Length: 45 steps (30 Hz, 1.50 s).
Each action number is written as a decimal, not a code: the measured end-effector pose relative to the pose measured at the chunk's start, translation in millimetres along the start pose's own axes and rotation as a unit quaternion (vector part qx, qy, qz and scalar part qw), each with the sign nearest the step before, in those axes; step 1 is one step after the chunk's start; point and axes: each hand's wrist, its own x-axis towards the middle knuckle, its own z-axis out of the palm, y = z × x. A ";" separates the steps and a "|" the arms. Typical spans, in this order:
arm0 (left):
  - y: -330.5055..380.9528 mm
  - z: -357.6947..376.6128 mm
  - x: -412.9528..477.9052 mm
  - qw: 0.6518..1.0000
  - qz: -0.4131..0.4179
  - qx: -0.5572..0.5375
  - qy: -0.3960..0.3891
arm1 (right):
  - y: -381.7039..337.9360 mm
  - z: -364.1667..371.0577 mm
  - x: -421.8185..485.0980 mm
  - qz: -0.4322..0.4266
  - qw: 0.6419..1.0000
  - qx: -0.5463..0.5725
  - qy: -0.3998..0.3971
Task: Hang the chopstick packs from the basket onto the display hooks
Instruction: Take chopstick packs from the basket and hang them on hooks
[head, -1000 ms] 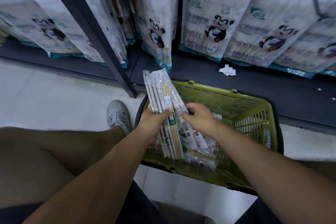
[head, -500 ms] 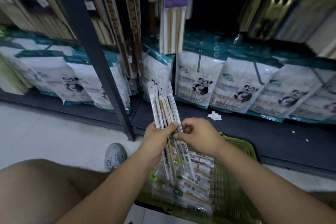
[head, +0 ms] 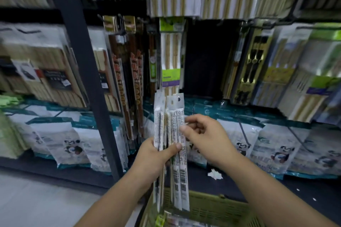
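My left hand (head: 155,156) grips a bundle of several clear chopstick packs (head: 170,116), held upright with their punched hanging tabs at the top. My right hand (head: 204,136) pinches the right edge of the bundle with thumb and fingertips, a little above the left hand. The green basket (head: 217,208) sits below the hands at the bottom of the view, with more packs in it, mostly hidden by my arms. Display hooks (head: 120,24) stick out of the rack above the hanging packs. A dark gap (head: 204,57) in the display lies straight above the bundle.
A dark upright shelf post (head: 86,83) stands left of the bundle. Hanging chopstick packs (head: 169,51) fill the rack on both sides of the gap. Panda-print bags (head: 276,149) line the low shelf, with a crumpled white scrap (head: 215,174) on it.
Both hands have lifted the bundle up out of the basket to rack height. My view has tilted upward from the basket to the hooks.
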 end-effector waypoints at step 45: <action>72.2 -13.2 73.6 0.998 0.060 -0.034 0.008 | -94.5 -47.2 151.9 -0.063 0.972 0.058 0.220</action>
